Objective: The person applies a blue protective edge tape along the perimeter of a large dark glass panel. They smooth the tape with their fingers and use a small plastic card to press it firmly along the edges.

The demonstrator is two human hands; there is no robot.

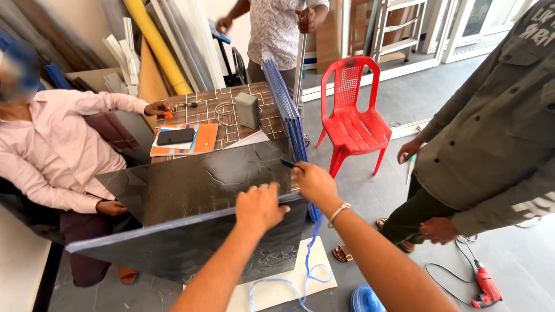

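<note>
My left hand [259, 207] is clenched over the top edge of the dark panel [196, 190], steadying it upright, tilted against the bench [231, 104]. My right hand [313, 181] pinches a small blue-black tool [288, 164] in its fingers at the panel's upper corner, beside the blue strip [313, 231] trailing to the floor. Beyond, a seated person's hand [111, 207] braces the far end. A phone [175, 136] and grey box [248, 110] sit on the bench; a red chair [352, 115] stands right.

Red plastic chair [351, 118], red drill [487, 287]
</note>
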